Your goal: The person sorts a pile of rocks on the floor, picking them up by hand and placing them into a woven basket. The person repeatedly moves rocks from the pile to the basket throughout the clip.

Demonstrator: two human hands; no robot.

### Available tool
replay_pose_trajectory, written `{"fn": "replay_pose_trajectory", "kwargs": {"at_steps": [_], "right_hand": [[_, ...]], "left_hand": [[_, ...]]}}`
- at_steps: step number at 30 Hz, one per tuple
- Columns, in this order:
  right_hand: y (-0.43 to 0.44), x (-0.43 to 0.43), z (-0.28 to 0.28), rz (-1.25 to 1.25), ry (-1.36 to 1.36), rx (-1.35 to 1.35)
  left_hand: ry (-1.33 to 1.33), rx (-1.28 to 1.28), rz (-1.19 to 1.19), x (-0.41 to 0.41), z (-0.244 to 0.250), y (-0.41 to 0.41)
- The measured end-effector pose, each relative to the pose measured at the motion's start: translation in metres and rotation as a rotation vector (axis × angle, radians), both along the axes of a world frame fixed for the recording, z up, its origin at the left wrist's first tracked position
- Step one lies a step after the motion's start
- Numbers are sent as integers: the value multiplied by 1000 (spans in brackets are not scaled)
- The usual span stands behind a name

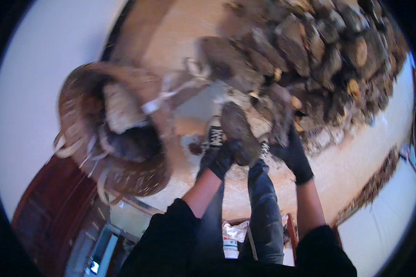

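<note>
My left hand point(217, 160), in a dark glove, holds the lower end of a long brown lump point(240, 133). It looks like a rough tuber or a piece of wood; blur leaves this unsettled. My right hand point(293, 155), gloved too, grips another brown lump point(280, 114) at the edge of a large pile point(329, 59) of similar lumps, some with pale yellowish faces. To the left, a woven basket point(78, 104) with straps lies tilted, its mouth towards me. Inside it are a pale lump point(123, 107) and a darker one point(133, 143).
My shoes point(215, 136) stand between basket and pile on a tan floor point(339, 162) with scattered debris. A dark red wooden piece of furniture point(52, 200) is at lower left. Behind my legs is a white tub point(230, 246). A strip of brown material point(371, 187) runs along the right wall.
</note>
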State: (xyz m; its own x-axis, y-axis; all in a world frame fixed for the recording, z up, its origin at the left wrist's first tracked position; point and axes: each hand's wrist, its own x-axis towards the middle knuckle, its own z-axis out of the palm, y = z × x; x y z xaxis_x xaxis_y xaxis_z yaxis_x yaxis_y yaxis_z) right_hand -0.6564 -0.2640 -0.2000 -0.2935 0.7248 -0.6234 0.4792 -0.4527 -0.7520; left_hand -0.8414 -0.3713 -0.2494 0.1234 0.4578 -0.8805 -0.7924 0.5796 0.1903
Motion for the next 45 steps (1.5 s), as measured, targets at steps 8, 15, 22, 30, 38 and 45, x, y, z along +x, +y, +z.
{"fn": "replay_pose_trajectory", "kwargs": {"at_steps": [8, 15, 22, 30, 38, 45], "right_hand": [[-33, -115, 173, 200, 212, -245], [-116, -265, 123, 295, 632, -399], [-159, -194, 64, 99, 307, -36], [-35, 56, 9, -705, -331, 331], [96, 157, -28, -514, -480, 555], [128, 139, -67, -699, -269, 566]], "left_hand": [[-31, 103, 124, -131, 198, -78], [839, 117, -265, -341, 225, -63], [1637, 374, -538, -263, 210, -15], [1176, 799, -746, -26, 170, 31], [1027, 772, -670, 110, 89, 129], [1050, 914, -604, 192, -6, 310]]}}
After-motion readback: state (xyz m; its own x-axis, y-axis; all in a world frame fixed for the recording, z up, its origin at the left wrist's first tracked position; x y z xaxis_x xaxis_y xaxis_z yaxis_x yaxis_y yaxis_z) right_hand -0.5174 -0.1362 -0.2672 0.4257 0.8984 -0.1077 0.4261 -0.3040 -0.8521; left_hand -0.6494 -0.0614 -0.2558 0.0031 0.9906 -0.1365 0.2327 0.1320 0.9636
